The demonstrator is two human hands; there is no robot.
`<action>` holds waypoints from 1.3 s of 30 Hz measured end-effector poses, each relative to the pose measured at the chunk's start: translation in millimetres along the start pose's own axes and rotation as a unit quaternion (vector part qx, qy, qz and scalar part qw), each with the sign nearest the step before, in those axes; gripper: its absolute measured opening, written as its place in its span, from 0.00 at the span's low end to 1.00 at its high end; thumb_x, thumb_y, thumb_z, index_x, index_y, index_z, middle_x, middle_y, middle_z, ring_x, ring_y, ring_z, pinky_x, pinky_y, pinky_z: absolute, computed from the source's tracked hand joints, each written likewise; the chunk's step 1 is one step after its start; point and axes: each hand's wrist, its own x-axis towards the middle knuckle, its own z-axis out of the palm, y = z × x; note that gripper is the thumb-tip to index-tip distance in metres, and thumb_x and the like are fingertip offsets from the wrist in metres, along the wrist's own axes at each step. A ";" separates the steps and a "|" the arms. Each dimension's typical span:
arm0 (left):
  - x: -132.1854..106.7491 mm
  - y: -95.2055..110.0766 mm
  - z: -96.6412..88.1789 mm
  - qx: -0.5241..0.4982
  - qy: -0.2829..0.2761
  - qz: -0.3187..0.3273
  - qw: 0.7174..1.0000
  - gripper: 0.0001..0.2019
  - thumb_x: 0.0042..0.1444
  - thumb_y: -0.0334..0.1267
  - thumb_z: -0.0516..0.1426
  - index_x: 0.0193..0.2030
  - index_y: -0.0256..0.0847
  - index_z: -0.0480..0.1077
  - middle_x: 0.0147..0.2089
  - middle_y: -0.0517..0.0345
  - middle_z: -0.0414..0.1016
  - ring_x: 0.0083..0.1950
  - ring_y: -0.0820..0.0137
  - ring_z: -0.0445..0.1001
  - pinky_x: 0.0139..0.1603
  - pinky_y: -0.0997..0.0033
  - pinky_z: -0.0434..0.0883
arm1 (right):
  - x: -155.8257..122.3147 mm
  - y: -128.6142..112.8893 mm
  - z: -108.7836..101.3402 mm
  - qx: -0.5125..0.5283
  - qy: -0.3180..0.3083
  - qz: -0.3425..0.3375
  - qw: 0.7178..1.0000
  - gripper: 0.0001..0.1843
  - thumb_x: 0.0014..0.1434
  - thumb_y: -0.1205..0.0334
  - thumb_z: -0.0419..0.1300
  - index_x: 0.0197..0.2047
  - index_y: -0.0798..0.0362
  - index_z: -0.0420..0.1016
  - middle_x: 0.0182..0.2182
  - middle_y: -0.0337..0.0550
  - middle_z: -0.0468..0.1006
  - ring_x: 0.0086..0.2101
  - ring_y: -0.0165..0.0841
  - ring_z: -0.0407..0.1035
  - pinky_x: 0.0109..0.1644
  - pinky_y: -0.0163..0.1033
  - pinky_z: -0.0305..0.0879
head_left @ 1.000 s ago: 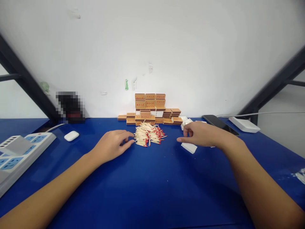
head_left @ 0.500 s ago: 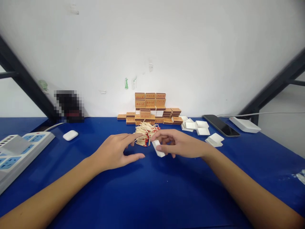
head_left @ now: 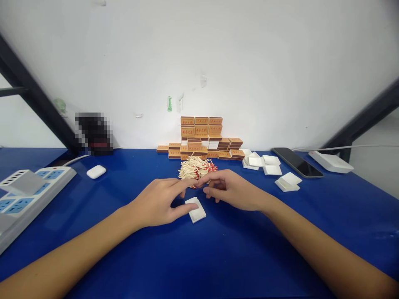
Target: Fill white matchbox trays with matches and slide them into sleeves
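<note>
A small white matchbox tray [head_left: 195,209] lies on the blue table [head_left: 199,257] between my hands. My left hand [head_left: 160,202] rests beside it, its thumb touching the tray's left edge and its index finger stretched toward the match pile. My right hand [head_left: 231,190] hovers just behind the tray with its fingers curled in a pinch at the near edge of a heap of red-tipped matches [head_left: 197,167]; whether it holds a match is unclear. Behind the heap stands a stack of orange matchboxes [head_left: 201,137] against the wall.
Several more white trays [head_left: 270,168] lie to the right of the heap. A black phone [head_left: 297,162] and a white device [head_left: 331,161] sit at the far right. A power strip [head_left: 25,195] and a white earbud case [head_left: 96,171] are on the left.
My right hand carried a white tray from the right-hand group to the middle and set it down. It then moved to the match heap. My left hand shifted next to the tray.
</note>
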 end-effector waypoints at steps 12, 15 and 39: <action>1.8 6.8 -8.8 -0.036 -0.082 0.014 0.996 0.16 0.58 0.35 0.59 0.53 0.47 0.76 0.45 0.57 0.79 0.41 0.65 0.78 0.40 0.66 0.73 | -15.6 -16.3 6.9 -0.241 -0.022 -0.037 0.970 0.15 0.57 0.54 0.71 0.45 0.48 0.78 0.36 0.40 0.78 0.34 0.34 0.70 0.37 0.40 0.65; 2.2 7.0 -9.3 -0.023 -0.079 -0.002 0.997 0.13 0.58 0.44 0.63 0.49 0.46 0.75 0.43 0.57 0.79 0.40 0.65 0.78 0.37 0.65 0.72 | -13.8 -12.5 -2.5 -0.251 -0.013 -0.058 0.966 0.10 0.59 0.59 0.68 0.44 0.49 0.79 0.36 0.39 0.79 0.34 0.33 0.69 0.38 0.39 0.64; 0.6 4.1 8.2 -0.010 -0.048 -0.027 0.998 0.13 0.62 0.49 0.63 0.47 0.45 0.77 0.39 0.58 0.77 0.39 0.65 0.77 0.34 0.66 0.69 | 9.5 26.3 -2.6 -0.388 0.144 -0.079 0.907 0.03 0.68 0.62 0.62 0.43 0.51 0.72 0.41 0.43 0.71 0.35 0.35 0.70 0.41 0.41 0.66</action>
